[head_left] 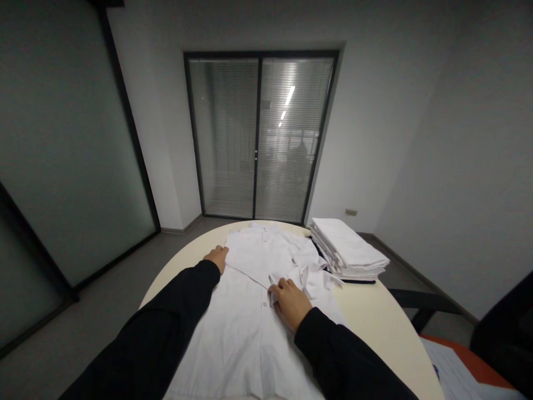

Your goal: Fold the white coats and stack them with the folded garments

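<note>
At the back, a black-framed glass door (227,139) with blinds; in front of it, a round cream tabletop (375,319), and across that, the white button-up shirt (237,339), laid out front up! Its collar lies at the far edge, its hem towards the wearer, and the cloth is rumpled on the right. Over beside it, to the right, a stack of folded white cloth (347,247), neat layers, sitting on something thin and black. Lower right, papers (452,364) by the table's edge. Now the hands, well apart: the left hand (216,257) is at the shirt's left edge, fingertips on the fabric, and whether it's gripping I can't tell. The right hand (291,303), nearer the middle, has thumb and fingers pinched on a gathered bit of shirt. Just beside it, one small button (265,304) on the placket!
</note>
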`<state>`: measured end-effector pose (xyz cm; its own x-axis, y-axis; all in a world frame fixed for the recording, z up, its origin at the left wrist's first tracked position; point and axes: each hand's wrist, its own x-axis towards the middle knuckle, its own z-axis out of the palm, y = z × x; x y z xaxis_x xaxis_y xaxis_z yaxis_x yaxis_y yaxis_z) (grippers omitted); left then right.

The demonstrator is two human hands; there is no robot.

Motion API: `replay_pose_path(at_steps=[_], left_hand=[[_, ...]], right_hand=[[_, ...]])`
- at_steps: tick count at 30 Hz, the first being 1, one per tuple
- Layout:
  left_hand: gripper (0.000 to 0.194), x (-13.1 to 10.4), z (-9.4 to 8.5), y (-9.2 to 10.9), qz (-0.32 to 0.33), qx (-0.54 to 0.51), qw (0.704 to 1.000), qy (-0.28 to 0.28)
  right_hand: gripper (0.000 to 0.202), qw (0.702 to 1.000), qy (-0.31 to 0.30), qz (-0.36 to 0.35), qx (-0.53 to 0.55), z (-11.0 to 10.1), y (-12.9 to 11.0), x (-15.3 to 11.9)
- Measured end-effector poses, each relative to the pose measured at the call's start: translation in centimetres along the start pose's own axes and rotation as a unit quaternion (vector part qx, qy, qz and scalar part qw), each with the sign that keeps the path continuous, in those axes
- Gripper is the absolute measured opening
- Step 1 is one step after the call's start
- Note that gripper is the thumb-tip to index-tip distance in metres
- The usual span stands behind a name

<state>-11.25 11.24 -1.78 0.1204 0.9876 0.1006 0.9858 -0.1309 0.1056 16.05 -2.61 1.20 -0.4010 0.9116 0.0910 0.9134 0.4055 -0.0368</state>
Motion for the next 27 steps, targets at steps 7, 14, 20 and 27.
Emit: replay_pose_path(at_steps=[7, 14, 20, 27], left_hand=[[0.021, 0.6, 1.1, -0.1, -0.058, -0.012, 0.997, 0.049], [0.012, 0.7, 2.7, -1.5, -0.112, -0.093, 0.982, 0.119], [0.011, 1.1, 3.5, -3.0, -0.186, -0.192, 0.950, 0.162], [0.013, 3.5, 3.1, -4.2, -0.237, -0.326, 0.906, 0.134]], right_hand=[[0.019, 0.979, 0.117, 0.151, 0.066, -3.9, 2.1, -0.2], [0.020, 0.983, 0.046, 0.111, 0.136, -6.6, 6.3, -2.0], [0.071, 0.959, -0.134, -0.033, 0.247, -5.7, 7.0, -3.2], [0.066, 0.950, -0.167, -0.058, 0.257, -6.3, 7.4, -3.7]])
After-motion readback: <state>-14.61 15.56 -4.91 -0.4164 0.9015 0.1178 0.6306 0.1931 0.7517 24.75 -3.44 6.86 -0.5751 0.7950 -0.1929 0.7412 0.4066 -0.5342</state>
